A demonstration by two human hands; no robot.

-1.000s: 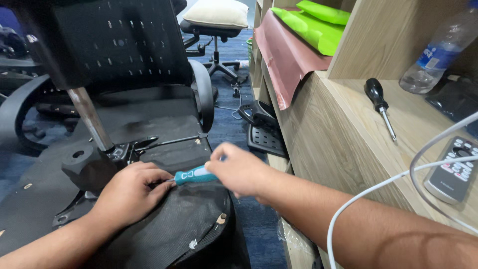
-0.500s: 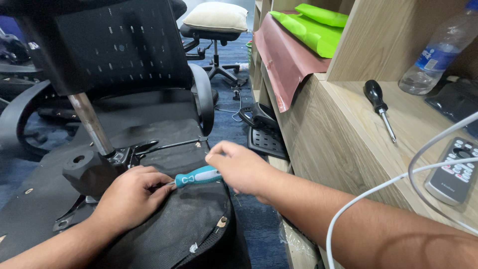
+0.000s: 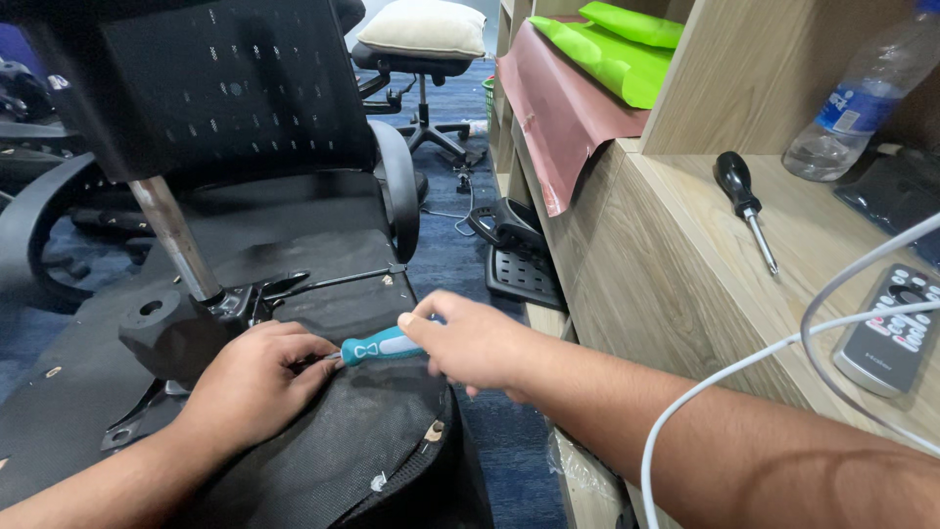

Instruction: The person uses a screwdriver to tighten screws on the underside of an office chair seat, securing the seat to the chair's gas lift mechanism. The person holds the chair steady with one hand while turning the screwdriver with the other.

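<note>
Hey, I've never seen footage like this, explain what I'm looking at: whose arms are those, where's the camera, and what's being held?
The single view comes from a camera worn on a person's head, looking down at their own two bare arms. The right hand grips a teal-handled screwdriver, its tip pointing at the underside of an overturned black office chair seat. The left hand presses on the seat beside the tip. To the right is a light wooden shelf carrying a black-handled screwdriver, a clear plastic bottle, a grey remote control and a white cable. Another black mesh chair stands behind.
</note>
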